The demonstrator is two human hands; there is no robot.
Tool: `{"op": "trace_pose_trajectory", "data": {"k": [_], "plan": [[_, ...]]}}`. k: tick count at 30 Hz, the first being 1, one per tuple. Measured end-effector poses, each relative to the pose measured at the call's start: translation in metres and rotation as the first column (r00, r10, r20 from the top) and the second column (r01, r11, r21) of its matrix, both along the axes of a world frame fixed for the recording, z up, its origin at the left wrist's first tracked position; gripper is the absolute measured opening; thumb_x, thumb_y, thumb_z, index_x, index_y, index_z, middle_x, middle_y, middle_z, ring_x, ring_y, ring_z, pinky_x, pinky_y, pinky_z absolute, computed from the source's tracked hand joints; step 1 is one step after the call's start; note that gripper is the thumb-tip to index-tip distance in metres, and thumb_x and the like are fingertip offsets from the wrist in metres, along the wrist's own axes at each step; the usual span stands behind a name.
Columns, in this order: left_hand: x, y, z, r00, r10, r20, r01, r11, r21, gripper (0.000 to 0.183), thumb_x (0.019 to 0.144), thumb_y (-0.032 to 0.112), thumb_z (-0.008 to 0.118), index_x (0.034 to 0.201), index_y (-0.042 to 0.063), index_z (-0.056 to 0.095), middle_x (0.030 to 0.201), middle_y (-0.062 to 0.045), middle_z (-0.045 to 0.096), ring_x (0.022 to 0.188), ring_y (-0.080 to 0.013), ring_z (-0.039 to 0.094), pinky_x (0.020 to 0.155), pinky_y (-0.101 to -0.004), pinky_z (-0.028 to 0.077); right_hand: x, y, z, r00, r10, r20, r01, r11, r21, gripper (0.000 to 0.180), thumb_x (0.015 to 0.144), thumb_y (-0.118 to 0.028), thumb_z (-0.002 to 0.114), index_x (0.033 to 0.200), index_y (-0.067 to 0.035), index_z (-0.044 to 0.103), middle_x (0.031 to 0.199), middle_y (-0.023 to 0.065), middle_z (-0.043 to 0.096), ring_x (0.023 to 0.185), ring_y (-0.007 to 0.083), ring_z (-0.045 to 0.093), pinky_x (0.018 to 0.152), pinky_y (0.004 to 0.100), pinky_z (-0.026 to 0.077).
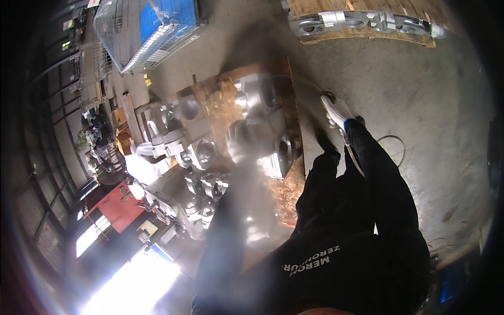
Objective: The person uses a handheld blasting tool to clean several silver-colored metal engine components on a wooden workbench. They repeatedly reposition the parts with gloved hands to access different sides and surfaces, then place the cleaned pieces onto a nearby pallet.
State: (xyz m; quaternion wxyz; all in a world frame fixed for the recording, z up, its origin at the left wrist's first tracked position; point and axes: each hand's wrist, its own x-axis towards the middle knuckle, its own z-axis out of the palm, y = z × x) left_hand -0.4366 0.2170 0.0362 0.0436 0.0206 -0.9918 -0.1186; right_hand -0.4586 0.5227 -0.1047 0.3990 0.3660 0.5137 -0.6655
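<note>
My right hand (336, 111), in a white glove, grips a thin hose (351, 157) at the right of the view. A loop of it hangs near my forearm, and a thin curved line runs from the hand toward the work board. My left hand (246, 139), also gloved, is blurred over a metal casting (271, 122) on a worn wooden board (220, 106). Whether its fingers grip the casting cannot be made out. A casting with a large round bore (256, 92) lies beyond that hand, and another bored casting (280, 157) sits nearer me.
Several more castings (202, 153) stand left of the board. At top left is a wire mesh cage (157, 43) with a blue panel. Further castings (354, 23) rest on wood at top right. A red table (118, 206) stands far left. Concrete floor (425, 98) lies to my right.
</note>
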Motion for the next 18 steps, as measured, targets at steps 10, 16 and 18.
{"op": "trace_pose_trajectory", "data": {"k": [10,16,18], "plan": [[0.003,0.007,0.018,0.998,0.053,-0.046,-0.045,0.986,0.159,0.028,0.092,0.025,0.062,0.117,0.012,0.065,0.12,-0.01,0.064,0.11,-0.0349,0.061,0.095,-0.0442,0.05,0.035,0.026,-0.016,0.866,0.262,-0.427,-0.163,0.953,0.254,0.044,0.098,-0.052,0.057,0.098,-0.008,0.062,0.063,0.0018,0.054,0.049,0.0193,0.053,0.04,0.0352,0.039],[0.03,0.019,0.03,0.947,0.239,-0.213,-0.228,0.971,0.074,0.041,0.09,0.03,0.068,0.123,0.006,0.06,0.121,-0.016,0.062,0.112,-0.0369,0.061,0.098,-0.0438,0.05,0.022,0.005,-0.004,0.894,0.365,-0.261,-0.284,0.91,0.3,0.053,0.097,-0.053,0.057,0.116,-0.004,0.056,0.089,0.0118,0.066,0.081,0.0265,0.064,0.064,0.0441,0.052],[0.074,0.019,-0.003,0.84,0.474,-0.262,-0.461,0.88,0.114,0.056,0.088,0.035,0.07,0.131,0.003,0.054,0.122,-0.021,0.06,0.112,-0.0385,0.06,0.098,-0.0448,0.051,0.023,-0.005,0.015,0.825,0.377,-0.421,-0.248,0.911,0.33,0.053,0.096,-0.051,0.06,0.119,-0.004,0.053,0.084,0.0113,0.061,0.074,0.0219,0.058,0.055,0.0411,0.048]]}}
